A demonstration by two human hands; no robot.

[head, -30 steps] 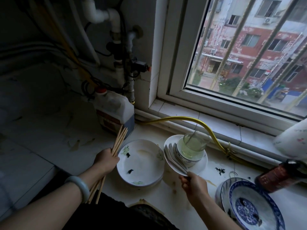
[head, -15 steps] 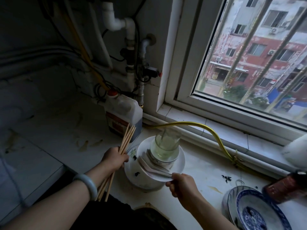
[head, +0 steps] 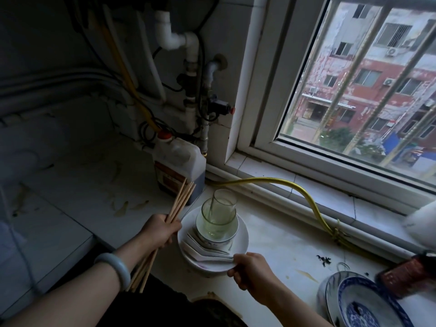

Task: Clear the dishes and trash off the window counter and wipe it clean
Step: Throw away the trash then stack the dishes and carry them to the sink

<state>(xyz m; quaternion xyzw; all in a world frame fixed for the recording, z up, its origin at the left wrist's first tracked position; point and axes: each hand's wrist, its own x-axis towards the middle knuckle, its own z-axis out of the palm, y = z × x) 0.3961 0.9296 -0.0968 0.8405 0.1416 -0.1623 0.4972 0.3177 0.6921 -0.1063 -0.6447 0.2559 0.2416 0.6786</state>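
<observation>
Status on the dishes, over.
Left hand grips chopsticks. Right hand holds loaded plate by its rim. Blue bowls not yet cleared.

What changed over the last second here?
The right hand carried the loaded plate, with bowl, glasses and spoons, leftward onto the other white plate, still gripping its rim. The left hand still holds the chopsticks; blue-patterned bowls unmoved.

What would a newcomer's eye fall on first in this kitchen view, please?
The stack at centre: a glass standing in a bowl on a white plate, whose near rim the right hand grips. Just left, the left hand holds a bundle of chopsticks. The bright window fills the upper right, a yellow hose curving below it.
</observation>
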